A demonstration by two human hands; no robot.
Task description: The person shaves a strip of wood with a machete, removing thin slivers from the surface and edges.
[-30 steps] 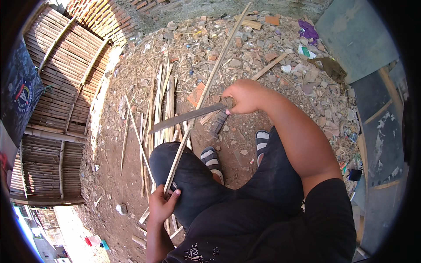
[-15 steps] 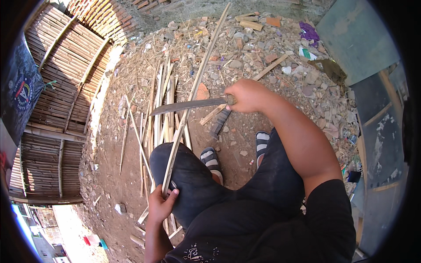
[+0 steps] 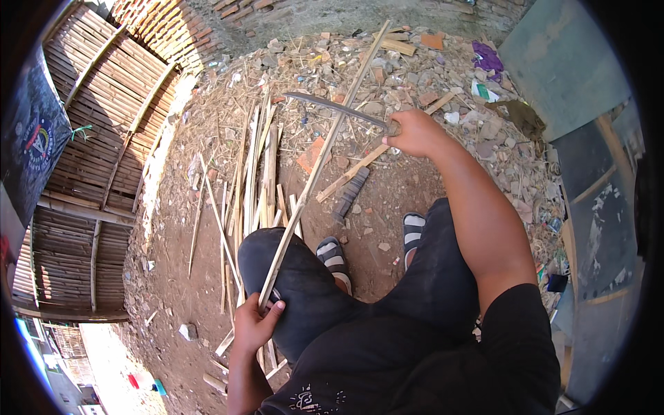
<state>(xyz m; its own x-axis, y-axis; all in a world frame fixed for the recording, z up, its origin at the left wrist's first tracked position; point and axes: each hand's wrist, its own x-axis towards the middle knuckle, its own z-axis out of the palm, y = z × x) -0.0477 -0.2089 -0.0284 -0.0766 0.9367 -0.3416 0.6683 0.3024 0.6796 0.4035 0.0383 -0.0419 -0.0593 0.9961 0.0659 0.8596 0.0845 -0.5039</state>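
Note:
My left hand (image 3: 253, 324) is closed around the near end of a long, thin bamboo strip (image 3: 304, 193). The strip rests over my left thigh and slants up and away to the right, toward the rubble. In my right hand (image 3: 413, 133), held out at arm's length, is the handle of a machete (image 3: 325, 104). Its curved dark blade points left and crosses the far half of the strip, seemingly against it. Beyond my left knee lies a loose pile of split bamboo strips (image 3: 271, 159), partly hidden by my leg.
Broken brick and stone rubble (image 3: 415, 79) spreads to the wall at the back. A dark ridged block (image 3: 351, 195) and a wooden stick (image 3: 346, 181) lie ahead of my feet. A slatted bamboo fence (image 3: 104, 131) stands at left, grey panels (image 3: 564, 62) at right.
My right hand has moved away from me and slightly right, carrying the machete farther up the strip. The strip's far end has swung slightly right; my left hand stays almost in place.

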